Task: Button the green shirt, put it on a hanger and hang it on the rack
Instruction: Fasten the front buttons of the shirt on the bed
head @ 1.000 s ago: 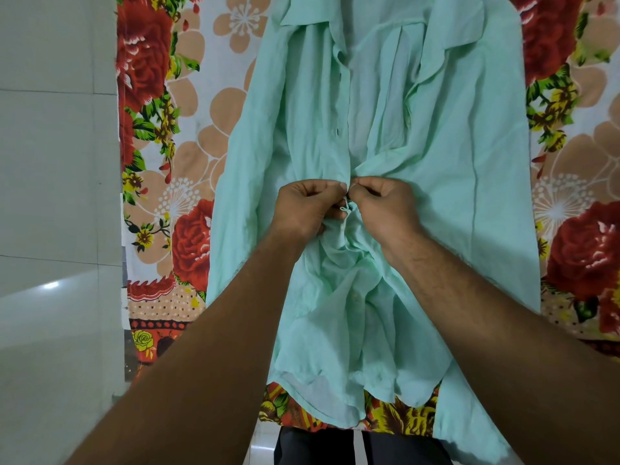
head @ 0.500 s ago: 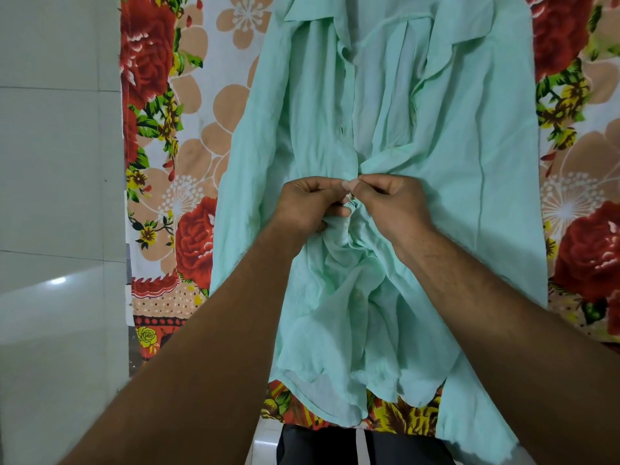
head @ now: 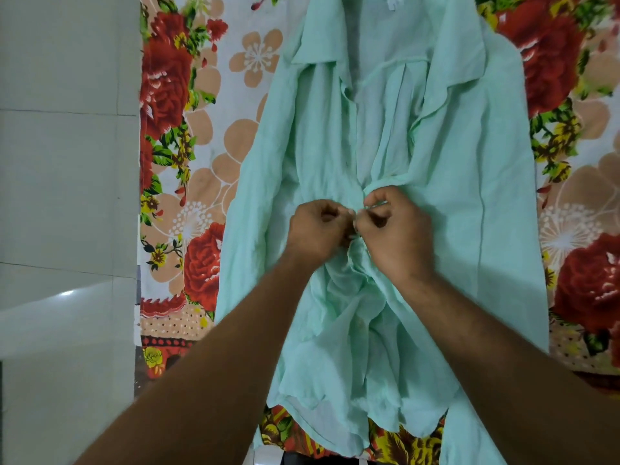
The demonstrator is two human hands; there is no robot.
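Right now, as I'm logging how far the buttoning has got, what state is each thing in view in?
green shirt: laid front up, collar spread, front open above the hands, bunched at the middle
left hand: pinches one front edge at mid-shirt
right hand: pinches the other front edge, close against the left hand
floral sheet: spread under the shirt

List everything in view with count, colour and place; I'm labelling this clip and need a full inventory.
green shirt: one, pale mint green, lying front up on the sheet, collar at the far end
label: one, white, inside the collar
floral sheet: one, white with red roses and tan flowers, under the shirt
tiled surface: one, pale grey, left of the sheet
left hand: one, pinches the shirt's front at mid-chest
right hand: one, pinches the facing edge, beside the left hand
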